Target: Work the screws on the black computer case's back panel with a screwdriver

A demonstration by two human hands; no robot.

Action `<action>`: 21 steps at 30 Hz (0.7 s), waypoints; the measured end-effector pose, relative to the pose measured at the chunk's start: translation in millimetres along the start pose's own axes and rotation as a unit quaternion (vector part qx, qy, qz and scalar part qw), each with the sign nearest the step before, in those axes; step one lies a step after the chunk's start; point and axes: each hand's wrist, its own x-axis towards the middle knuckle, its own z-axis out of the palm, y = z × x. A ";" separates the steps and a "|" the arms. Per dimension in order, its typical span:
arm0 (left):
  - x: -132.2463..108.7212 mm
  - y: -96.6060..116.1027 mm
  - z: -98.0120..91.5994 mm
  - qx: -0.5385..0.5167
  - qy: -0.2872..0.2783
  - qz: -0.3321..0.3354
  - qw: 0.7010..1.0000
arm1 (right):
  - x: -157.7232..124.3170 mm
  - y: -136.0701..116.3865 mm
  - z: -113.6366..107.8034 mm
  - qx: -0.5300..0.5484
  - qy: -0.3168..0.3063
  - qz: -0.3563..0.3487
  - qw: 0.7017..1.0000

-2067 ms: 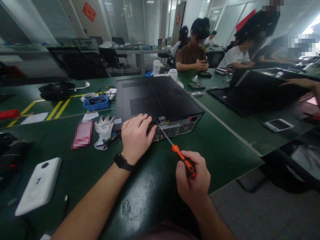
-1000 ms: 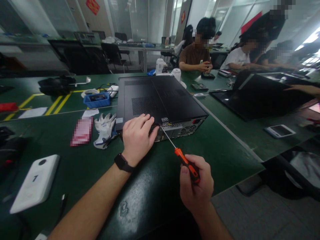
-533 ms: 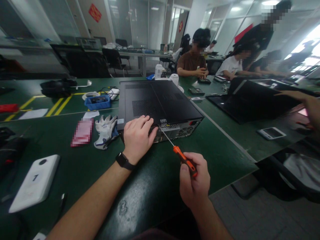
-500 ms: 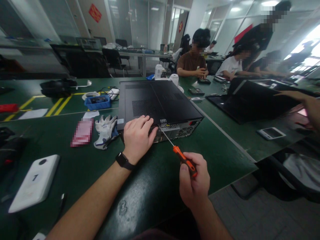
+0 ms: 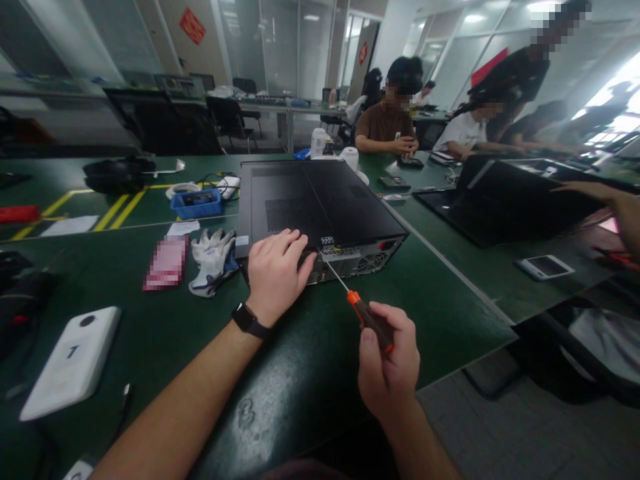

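Head: one screwdriver (image 5: 356,303), one computer case (image 5: 320,200)

The left arm (image 5: 185,407) reaches forward from the lower left, bare, with the forearm running diagonally up to the wrist. The left hand (image 5: 275,272) lies palm down, knuckles up, its fingers stretched forward and close together. The right forearm (image 5: 425,447) rises from the bottom edge, with less of it in view. The right hand (image 5: 387,373) is curled into a fist, back facing up. Its thumb and fingers are wrapped around the handle of a screwdriver (image 5: 369,320), and it sits lower and nearer the body than the left.
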 end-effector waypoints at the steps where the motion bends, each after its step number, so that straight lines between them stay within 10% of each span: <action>1: 0.0 -0.1 0.0 -0.002 -0.002 -0.002 1.000 | 0.2 -0.3 0.4 -0.001 0.003 -0.015 1.000; 9: 0.6 0.5 -1.2 -0.016 -0.015 -0.020 1.000 | -9.5 4.5 5.4 0.011 0.011 0.073 0.997; 21: 1.0 1.7 -3.0 -0.007 -0.016 -0.012 1.000 | 2.6 -2.2 4.1 -0.024 0.018 0.003 1.000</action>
